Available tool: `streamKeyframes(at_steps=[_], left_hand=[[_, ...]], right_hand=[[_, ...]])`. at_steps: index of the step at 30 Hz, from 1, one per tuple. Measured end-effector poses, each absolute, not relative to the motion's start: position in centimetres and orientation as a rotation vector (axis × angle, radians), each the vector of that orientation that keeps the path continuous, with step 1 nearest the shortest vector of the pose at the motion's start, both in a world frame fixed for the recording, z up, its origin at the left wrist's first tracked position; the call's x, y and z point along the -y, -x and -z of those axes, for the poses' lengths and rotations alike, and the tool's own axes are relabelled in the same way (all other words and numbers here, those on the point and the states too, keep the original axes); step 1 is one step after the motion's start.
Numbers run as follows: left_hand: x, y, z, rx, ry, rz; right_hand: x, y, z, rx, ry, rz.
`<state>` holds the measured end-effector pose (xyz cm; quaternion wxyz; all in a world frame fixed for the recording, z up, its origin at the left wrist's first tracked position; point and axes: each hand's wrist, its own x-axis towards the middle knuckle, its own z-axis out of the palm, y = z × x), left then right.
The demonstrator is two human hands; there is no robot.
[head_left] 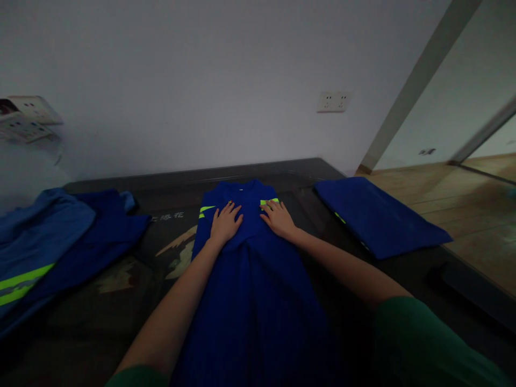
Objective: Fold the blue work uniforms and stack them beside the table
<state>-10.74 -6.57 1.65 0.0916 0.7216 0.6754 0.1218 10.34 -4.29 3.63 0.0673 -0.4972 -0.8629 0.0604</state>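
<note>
A blue garment [250, 279] with yellow-green strips near its shoulders lies lengthwise on a dark table, its collar toward the wall. My left hand [226, 223] rests palm down on the left of its upper part, fingers spread. On the right side, my right hand [278, 217] lies flat with its fingers over a yellow-green strip [269, 202]. Neither hand grasps anything. Creases run down the cloth from between the hands.
The dark table [177, 180] stands against a pale wall. A folded blue garment [374, 215] lies at the right, a dark object [471, 290] near the right edge. Blue clothes [40, 231] are heaped at the left. Sockets [334, 101] are on the wall.
</note>
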Motion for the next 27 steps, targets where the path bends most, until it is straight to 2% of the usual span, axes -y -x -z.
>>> streamKeyframes(at_steps=[5,7,11,15,18,23,27], left_hand=[[8.4,11.5,-3.9,-1.940,-2.127,-0.807],[10.1,11.5,-5.1,-1.818,-2.159,-0.869],[14.0,10.6,-6.6,-1.482,-2.294,-0.646],[16.2,9.7,-6.9,-1.448,-2.328,-0.445],[16.4,9.5,-6.6,-1.550,-2.316,-0.362],[16.3,9.4,-6.2,-1.751,-2.263,-0.347],[16.3,9.4,-5.9,-1.843,-2.189,-0.359]], right_hand=[[7.5,-11.9,-7.9,2.471,1.293,-0.354],[10.7,-13.2,-9.4,2.437,1.213,-0.445],[17.7,-15.5,-9.6,2.588,1.150,-0.476],[21.0,-16.3,-7.6,2.726,1.190,-0.429],[21.0,-16.1,-7.5,2.740,1.197,-0.390],[19.1,-13.4,-10.8,2.671,1.199,-0.383],[17.2,-9.4,-11.9,2.624,1.429,-0.339]])
